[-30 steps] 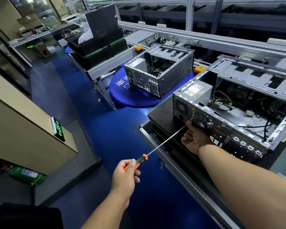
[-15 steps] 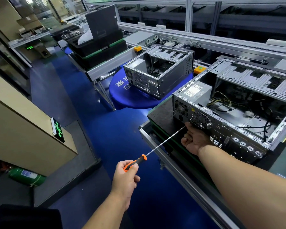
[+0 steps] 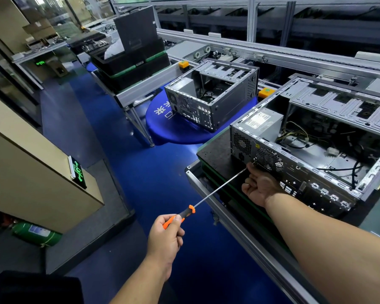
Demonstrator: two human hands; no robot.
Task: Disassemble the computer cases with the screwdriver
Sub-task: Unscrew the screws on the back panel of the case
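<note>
Head view: left hand grips screwdriver handle; right hand curls round its tip.

Glossy blue floor, beige cabinet, aluminium-framed conveyor line.

White Chinese characters are printed on the round blue platform under the farther computer case; they look like 未 and 口, partly hidden by the case, so the full wording cannot be told. A green lit sign on the corner of the beige cabinet shows arrows and characters too small to read. A white label with barcodes sits on the power supply of the nearer computer case; its print is illegible.
</note>
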